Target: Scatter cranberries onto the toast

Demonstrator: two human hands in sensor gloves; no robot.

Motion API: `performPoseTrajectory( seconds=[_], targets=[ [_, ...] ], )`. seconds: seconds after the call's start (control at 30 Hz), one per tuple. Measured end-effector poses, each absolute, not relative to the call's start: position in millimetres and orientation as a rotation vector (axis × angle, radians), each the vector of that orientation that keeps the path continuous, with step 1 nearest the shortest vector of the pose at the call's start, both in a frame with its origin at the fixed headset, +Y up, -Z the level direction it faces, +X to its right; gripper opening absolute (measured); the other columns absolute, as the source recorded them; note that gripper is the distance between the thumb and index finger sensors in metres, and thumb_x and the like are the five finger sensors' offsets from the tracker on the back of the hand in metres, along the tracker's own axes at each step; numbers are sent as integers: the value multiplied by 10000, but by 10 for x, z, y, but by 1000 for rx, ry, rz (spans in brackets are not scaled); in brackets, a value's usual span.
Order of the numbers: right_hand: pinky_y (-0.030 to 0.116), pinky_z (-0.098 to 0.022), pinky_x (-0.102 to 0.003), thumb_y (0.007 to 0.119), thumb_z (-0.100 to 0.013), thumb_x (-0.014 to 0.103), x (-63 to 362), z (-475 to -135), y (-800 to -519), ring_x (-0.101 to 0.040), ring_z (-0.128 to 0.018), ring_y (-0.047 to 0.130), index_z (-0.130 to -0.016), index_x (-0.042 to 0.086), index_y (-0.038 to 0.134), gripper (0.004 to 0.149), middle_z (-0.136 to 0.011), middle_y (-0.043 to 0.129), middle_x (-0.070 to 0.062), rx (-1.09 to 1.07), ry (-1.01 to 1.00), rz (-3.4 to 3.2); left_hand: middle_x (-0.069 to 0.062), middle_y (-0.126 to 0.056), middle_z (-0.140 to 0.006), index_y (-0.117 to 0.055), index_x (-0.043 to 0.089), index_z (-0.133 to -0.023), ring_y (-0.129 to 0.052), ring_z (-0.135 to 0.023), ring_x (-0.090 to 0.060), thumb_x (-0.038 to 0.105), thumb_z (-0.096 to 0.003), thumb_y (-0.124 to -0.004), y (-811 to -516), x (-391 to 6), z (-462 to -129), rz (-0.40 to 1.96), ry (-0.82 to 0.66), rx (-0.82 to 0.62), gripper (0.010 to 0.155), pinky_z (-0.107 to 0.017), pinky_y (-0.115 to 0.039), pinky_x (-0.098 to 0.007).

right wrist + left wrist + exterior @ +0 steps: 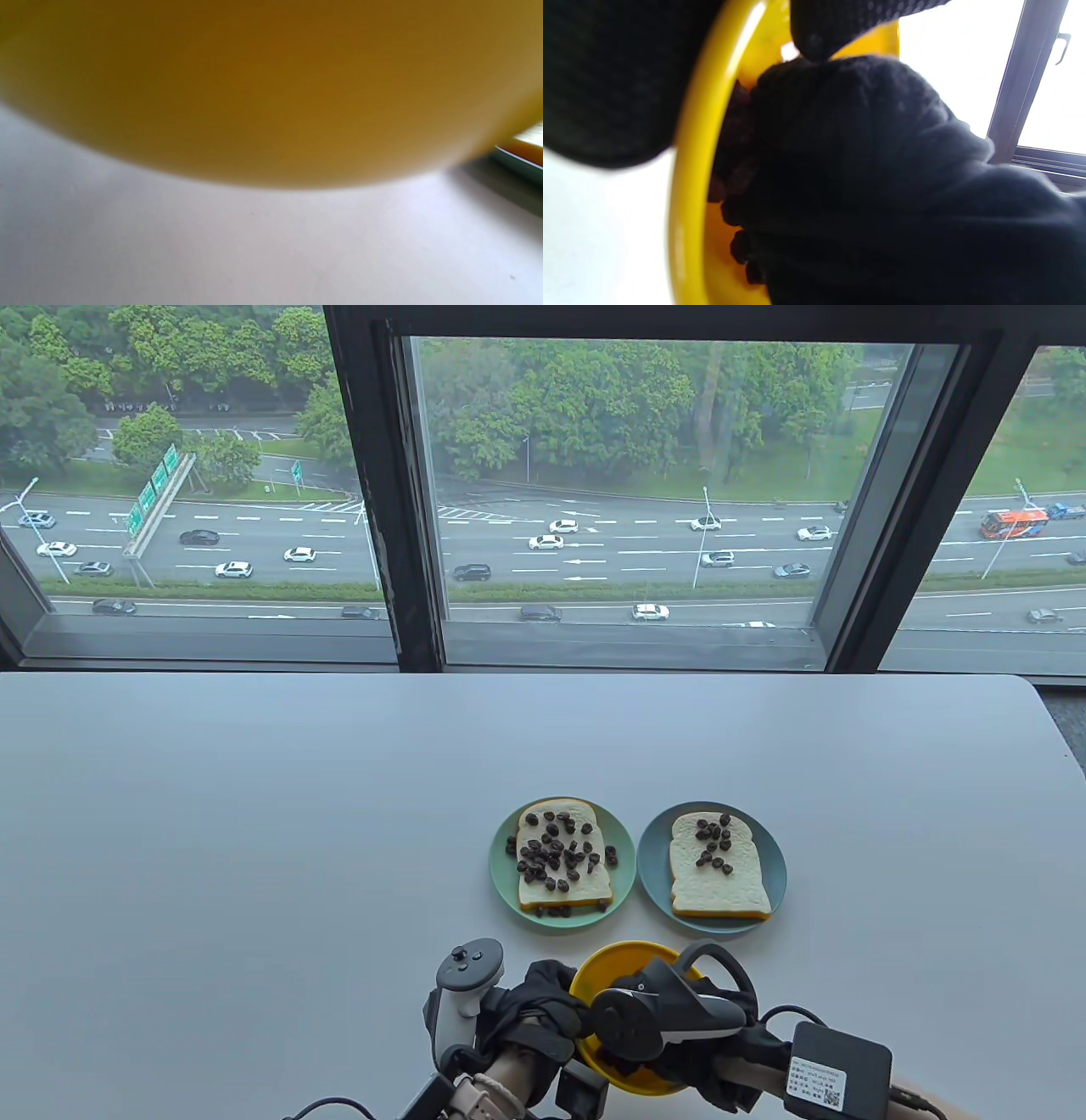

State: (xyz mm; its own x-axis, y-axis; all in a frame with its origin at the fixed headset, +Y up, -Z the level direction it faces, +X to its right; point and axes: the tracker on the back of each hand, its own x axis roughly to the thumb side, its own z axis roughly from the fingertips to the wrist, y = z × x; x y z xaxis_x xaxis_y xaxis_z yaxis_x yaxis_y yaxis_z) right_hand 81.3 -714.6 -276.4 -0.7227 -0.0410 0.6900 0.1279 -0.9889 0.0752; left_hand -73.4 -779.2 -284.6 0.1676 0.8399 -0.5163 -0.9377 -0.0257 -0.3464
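Observation:
A yellow bowl [624, 963] stands at the table's front edge. My left hand [543, 997] grips its left rim; in the left wrist view its fingers [606, 84] wrap the rim [687, 190]. My right hand [653, 1027] reaches down into the bowl, and its glove [861, 169] lies bunched over dark cranberries [734, 169]. Whether it holds any is hidden. Beyond the bowl, the left toast [564, 857] on a green plate [502, 869] carries many cranberries. The right toast [721, 891] on a blue plate [652, 865] has a small cluster near its top.
The right wrist view shows only the bowl's outer wall [271, 84], the white table [254, 245] and a plate edge [517, 163] at right. A window runs along the table's far edge [543, 674].

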Motion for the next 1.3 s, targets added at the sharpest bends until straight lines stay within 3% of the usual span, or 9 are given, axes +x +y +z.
performPoseTrajectory(
  seconds=[0.1, 0.67, 0.8, 0.9, 1.13, 1.3],
  targets=[
    [997, -216, -132, 891, -221, 326, 856, -2773, -7104, -183, -492, 921, -573, 372, 798, 367, -731, 802, 63, -1138, -91, -2903, -206, -672, -605, -508, 124, -875, -789, -330, -405, 138, -380, -781, -7819, -780, -2863, 1392, 189, -715, 566, -72, -974, -387],
    [993, -218, -133, 884, -228, 323, 1267, -3101, -6603, -192, -486, 918, -579, 354, 800, 363, -729, 798, 44, -1030, -206, -3372, -206, -671, -610, -505, 115, -882, -790, -335, -399, 149, -388, -776, -7867, -782, -2872, 1384, 214, -764, 564, -79, -972, -379],
    [991, -224, -135, 883, -231, 319, 1438, -3377, -6440, -194, -491, 915, -581, 354, 800, 361, -731, 796, 44, -826, -124, -3474, -205, -671, -611, -503, 120, -882, -790, -335, -399, 151, -388, -776, -7857, -779, -2875, 1382, 205, -767, 566, -79, -972, -378],
    [990, -226, -135, 882, -233, 319, 1655, -3708, -6478, -194, -493, 913, -584, 355, 796, 363, -735, 792, 44, -560, -47, -3529, -205, -672, -611, -505, 118, -882, -790, -335, -399, 151, -388, -775, -7856, -781, -2878, 1381, 199, -764, 564, -79, -972, -379],
    [988, -231, -137, 880, -237, 318, 2212, -4483, -7037, -197, -496, 910, -587, 353, 795, 362, -739, 789, 42, 142, -107, -3559, -206, -672, -610, -506, 117, -882, -790, -334, -400, 151, -388, -776, -7869, -774, -2886, 1371, 200, -779, 564, -78, -972, -379],
    [985, -241, -137, 871, -250, 316, 2494, -4712, -7381, -203, -501, 905, -601, 345, 786, 362, -743, 781, 28, 415, -234, -3497, -206, -670, -612, -502, 118, -884, -789, -336, -400, 153, -389, -775, -7889, -810, -2903, 1371, 215, -779, 566, -79, -971, -379]
  ],
)
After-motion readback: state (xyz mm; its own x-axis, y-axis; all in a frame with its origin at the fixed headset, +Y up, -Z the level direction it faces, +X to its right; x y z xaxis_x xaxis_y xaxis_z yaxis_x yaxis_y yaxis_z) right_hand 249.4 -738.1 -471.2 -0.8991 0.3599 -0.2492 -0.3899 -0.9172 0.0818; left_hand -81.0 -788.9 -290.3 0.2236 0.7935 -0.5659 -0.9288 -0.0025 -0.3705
